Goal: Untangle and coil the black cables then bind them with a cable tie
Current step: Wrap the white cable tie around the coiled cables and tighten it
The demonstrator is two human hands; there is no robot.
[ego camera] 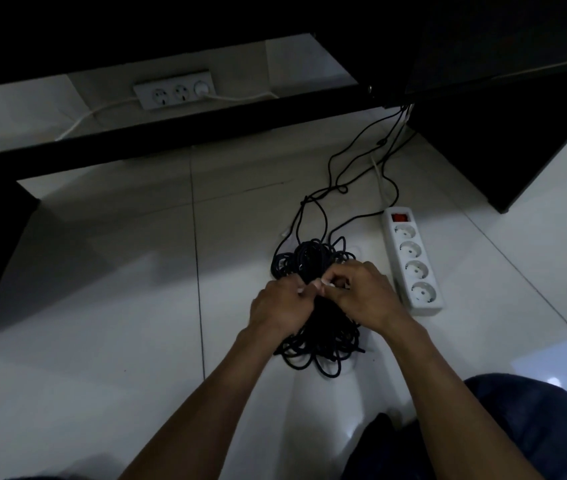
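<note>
A bundle of black cables is lying on the pale tiled floor, gathered into loose loops, and both hands are meeting over its middle. The left hand is curling its fingers inward at the centre of the bundle, and the right hand is doing the same from the other side, thumb and fingers pinched together. Between the two sets of fingertips a small white piece is showing, likely the cable tie, but it is too small and dim for me to say so firmly. More loops are spilling out on the near side, under the wrists. Several thin black strands are trailing from the far side of the bundle toward the dark desk at the far right. Just right of the bundle a white power strip with a red switch is lying on the floor. At the far left, under a dark crossbar, a second white socket block is sitting with a white lead plugged in. A knee in dark blue cloth is showing at the near right.
</note>
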